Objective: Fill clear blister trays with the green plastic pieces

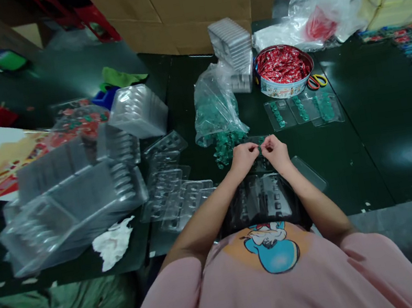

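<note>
My left hand (245, 158) and my right hand (275, 152) are close together over a clear plastic blister tray (260, 165), fingertips pinched. A small green piece shows at the right fingertips; what the left fingers hold, if anything, is hidden. Just left of my hands, loose green translucent pieces (225, 149) spill from a clear plastic bag (215, 104). Close to my body lies an emptier-looking stack of clear blister trays (263, 197) on a dark surface. To the right, several flat clear trays (302, 109) carry rows of green pieces.
Stacked clear plastic trays (74, 198) fill the left side, with another stack (138, 111) behind. A round tin (286, 88) of red wrapped packets stands at the back right, beside scissors (316, 82). A large cardboard box (180, 10) blocks the far edge.
</note>
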`<move>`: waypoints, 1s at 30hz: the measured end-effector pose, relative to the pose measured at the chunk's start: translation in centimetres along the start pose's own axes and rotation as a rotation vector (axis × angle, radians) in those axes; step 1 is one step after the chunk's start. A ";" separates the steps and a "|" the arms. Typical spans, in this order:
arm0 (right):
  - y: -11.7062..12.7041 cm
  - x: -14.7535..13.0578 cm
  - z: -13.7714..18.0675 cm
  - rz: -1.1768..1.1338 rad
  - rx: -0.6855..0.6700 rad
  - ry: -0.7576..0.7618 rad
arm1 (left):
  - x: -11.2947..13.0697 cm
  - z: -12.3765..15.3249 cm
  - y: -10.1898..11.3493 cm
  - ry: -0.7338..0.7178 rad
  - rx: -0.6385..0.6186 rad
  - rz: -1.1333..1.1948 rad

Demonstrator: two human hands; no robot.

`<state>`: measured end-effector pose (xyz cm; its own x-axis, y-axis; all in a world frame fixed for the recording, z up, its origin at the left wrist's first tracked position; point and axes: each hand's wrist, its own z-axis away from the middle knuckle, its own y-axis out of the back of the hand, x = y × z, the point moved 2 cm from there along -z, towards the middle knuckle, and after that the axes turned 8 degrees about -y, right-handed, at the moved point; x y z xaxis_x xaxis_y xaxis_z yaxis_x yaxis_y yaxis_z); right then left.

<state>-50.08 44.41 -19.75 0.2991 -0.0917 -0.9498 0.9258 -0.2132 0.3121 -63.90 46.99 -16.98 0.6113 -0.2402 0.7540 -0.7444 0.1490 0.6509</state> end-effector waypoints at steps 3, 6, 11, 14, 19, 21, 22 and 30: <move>1.0 0.2 -0.3 -0.088 -0.002 -0.032 | -0.7 -0.5 1.3 0.025 0.002 -0.018; 2.4 0.3 -0.8 -0.210 0.005 -0.070 | -1.1 -0.7 2.9 0.043 0.052 0.023; 2.6 -0.5 -0.5 -0.225 -0.060 -0.055 | 0.5 -0.3 3.1 -0.091 0.010 0.102; 1.8 -1.0 0.1 -0.135 -0.073 -0.021 | 1.1 0.0 2.3 -0.141 -0.058 0.081; 1.2 -1.3 0.7 0.009 -0.064 0.029 | 0.6 -0.1 1.3 -0.167 -0.116 0.041; 1.1 -1.5 0.8 0.031 -0.061 0.044 | 0.5 -0.1 1.1 -0.184 -0.124 0.012; 1.1 -1.5 0.8 0.041 -0.056 0.047 | 0.6 -0.1 1.0 -0.194 -0.125 -0.013; 0.6 -0.8 0.7 -0.207 -0.116 -0.037 | 1.2 0.0 1.7 -0.194 -0.076 -0.203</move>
<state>-49.93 43.65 -18.83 0.0935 -0.0940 -0.9912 0.9875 -0.1181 0.1044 -64.46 46.96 -14.97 0.6772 -0.4508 0.5816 -0.5855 0.1487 0.7969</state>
